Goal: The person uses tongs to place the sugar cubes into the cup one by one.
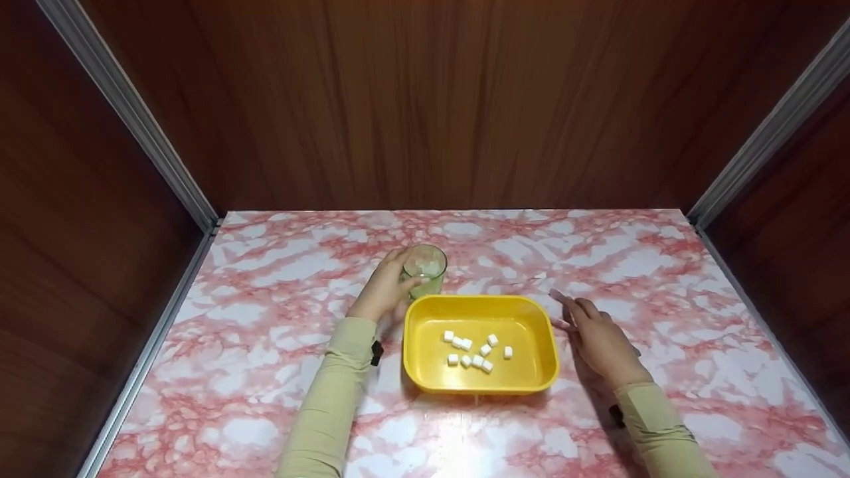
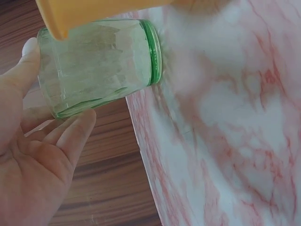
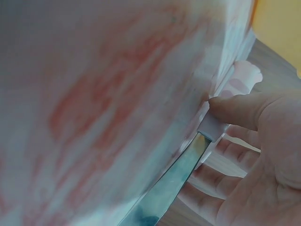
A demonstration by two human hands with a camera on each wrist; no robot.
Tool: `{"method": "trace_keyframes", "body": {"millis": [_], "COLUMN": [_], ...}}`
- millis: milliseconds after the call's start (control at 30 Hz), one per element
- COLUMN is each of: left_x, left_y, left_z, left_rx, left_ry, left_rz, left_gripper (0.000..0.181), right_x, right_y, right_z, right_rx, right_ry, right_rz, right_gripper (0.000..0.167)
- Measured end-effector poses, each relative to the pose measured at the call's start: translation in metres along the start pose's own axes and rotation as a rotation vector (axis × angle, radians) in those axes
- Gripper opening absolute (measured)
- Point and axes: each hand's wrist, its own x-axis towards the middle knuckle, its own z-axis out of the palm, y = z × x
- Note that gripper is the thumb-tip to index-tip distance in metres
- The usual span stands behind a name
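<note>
My left hand (image 1: 384,289) holds a clear green-tinted drinking glass (image 1: 430,282), which stands upright behind the left corner of a yellow tub (image 1: 478,309). In the left wrist view, the thumb is on one side of the glass (image 2: 99,68) and the fingers are on the other. Several small white cubes (image 1: 485,350), like sugar cubes, lie scattered over the tub's floor. To the right of the tub, my right hand (image 1: 601,342) grips what look like tongs (image 3: 176,172), with a metal arm and pale pink ends. The hand partly hides them.
A pink-and-white marbled tabletop (image 1: 265,372) bears everything. Dark wood panels (image 1: 451,106) rise at the back and both sides, with metal strips (image 1: 133,113) at the corners.
</note>
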Motion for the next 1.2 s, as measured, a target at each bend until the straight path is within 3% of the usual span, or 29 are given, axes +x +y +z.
{"method": "trace_keyframes", "body": {"millis": [267,600,1200], "left_x": [0.0,-0.001,0.0], "left_y": [-0.001,0.001,-0.001], "left_z": [0.0,0.0,0.001], "left_rx": [-0.021,-0.02,-0.062], "left_ry": [-0.002,-0.01,0.005], "left_rz": [-0.006,-0.017,-0.015], "left_gripper": [0.069,0.07,0.065], "right_x": [0.001,-0.002,-0.005], "right_y": [0.001,0.004,0.003], "right_z": [0.0,0.004,-0.015], "right_rx": [-0.006,-0.022,-0.036], "right_ry": [-0.033,-0.005,-0.023], "right_rz": [0.044,0.046,0.074], "right_gripper": [0.059,0.037,0.046]}}
